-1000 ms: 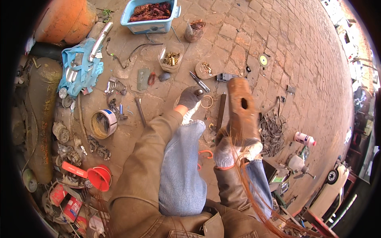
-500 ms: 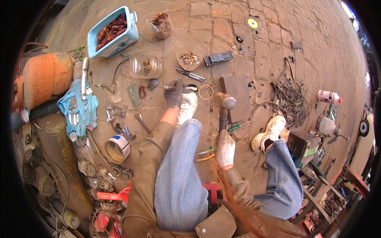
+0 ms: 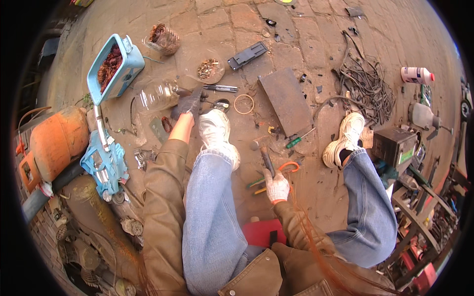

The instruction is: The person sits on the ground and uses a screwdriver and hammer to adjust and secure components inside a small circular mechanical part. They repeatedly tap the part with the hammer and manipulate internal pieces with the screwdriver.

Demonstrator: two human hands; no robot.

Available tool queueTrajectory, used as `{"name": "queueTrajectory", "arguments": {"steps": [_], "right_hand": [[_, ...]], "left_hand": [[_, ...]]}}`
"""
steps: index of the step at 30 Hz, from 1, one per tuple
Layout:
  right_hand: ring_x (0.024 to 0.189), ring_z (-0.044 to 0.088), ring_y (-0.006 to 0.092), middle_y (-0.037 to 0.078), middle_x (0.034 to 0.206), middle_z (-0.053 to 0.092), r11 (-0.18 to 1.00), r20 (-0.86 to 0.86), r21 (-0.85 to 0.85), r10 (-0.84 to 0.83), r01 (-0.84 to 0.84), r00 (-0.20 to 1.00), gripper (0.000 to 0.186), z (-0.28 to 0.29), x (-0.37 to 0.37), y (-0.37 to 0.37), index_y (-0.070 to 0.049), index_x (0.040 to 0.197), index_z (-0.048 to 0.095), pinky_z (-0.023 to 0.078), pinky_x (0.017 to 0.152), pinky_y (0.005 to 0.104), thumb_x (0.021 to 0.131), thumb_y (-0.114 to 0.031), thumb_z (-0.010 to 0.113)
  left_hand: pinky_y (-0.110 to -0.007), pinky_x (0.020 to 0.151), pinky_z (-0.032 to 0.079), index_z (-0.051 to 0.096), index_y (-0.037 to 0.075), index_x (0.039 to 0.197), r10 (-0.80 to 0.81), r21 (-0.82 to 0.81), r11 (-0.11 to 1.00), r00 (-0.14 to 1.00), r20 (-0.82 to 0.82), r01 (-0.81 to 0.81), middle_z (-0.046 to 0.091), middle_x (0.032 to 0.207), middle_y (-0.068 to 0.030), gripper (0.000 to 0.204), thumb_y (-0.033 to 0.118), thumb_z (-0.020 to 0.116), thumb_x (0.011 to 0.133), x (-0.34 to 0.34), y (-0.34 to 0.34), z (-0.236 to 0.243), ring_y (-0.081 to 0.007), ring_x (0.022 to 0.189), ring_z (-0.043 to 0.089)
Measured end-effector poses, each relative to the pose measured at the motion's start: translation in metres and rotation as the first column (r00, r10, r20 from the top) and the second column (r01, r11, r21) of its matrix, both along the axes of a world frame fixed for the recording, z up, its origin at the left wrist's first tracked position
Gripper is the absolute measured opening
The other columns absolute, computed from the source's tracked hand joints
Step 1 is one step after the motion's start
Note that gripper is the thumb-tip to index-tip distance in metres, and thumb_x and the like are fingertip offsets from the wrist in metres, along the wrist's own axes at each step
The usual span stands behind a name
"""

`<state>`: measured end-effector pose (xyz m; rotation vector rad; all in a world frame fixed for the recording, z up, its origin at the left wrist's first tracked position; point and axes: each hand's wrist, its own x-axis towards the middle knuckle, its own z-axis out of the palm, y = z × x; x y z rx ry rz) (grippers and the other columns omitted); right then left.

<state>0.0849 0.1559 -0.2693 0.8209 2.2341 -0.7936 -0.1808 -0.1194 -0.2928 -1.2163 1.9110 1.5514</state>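
Observation:
My left hand, in a dark glove, is at the near right side of a clear plastic container, above my white shoe; its fingers are too unclear to read. My right hand, in a pale glove, is closed round the handle of a hammer, low over the paving. Beyond it lie a rusty steel plate and a green-handled screwdriver. Dark pen-like metal rods and a thin ring lie near my left hand.
A blue tub of copper scrap, two plastic containers of metal bits, tangled cables, a pink-capped bottle, a metal box, an orange cylinder and scrap lie around my legs on the paving.
The hammer has come down from its raised position, its head now lower and nearer me. My left hand has moved left to the clear container. The camera view has shifted.

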Motion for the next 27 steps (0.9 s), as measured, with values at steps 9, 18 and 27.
{"name": "queueTrajectory", "arguments": {"steps": [9,18,27], "right_hand": [[0.076,0.067,0.0431,0.028,0.075,0.066,0.977,0.043,-0.015,0.212,-0.211,0.976,0.064,-0.01,0.002,0.001,0.003,0.086,0.067,0.053,0.072,0.049,0.082,-0.061,0.064],[0.077,0.067,0.0424,0.025,0.077,0.067,0.969,0.106,-0.042,0.247,-0.244,0.963,0.054,-0.007,-0.018,0.006,-0.002,0.089,0.067,0.054,0.072,0.049,0.083,-0.055,0.065],[0.092,0.067,0.0393,0.024,0.102,0.068,0.951,-0.315,-0.299,-0.025,-0.074,0.949,0.038,-0.012,-0.155,-0.059,-0.007,0.103,0.07,0.054,0.082,0.043,0.091,-0.04,0.058]], "left_hand": [[-0.038,0.069,0.049,0.064,0.003,0.085,-0.908,-0.63,0.407,0.369,-0.199,0.661,0.065,0.082,-0.0186,0.025,0.028,0.07,0.085,0.027,0.056,0.012,-0.0312,0.077,0.064],[-0.024,0.043,0.035,0.071,0.009,0.081,-0.116,-0.273,0.961,0.943,-0.313,0.028,0.063,0.065,0.001,0.025,0.033,0.072,0.088,0.01,-0.017,0.062,-0.0057,0.048,0.048],[-0.023,0.056,0.047,0.07,0.007,0.094,-0.334,-0.362,0.909,0.881,-0.335,0.207,0.066,0.077,0.0013,0.013,0.015,0.075,0.085,0.056,-0.018,0.02,-0.0061,0.068,0.058]]}}
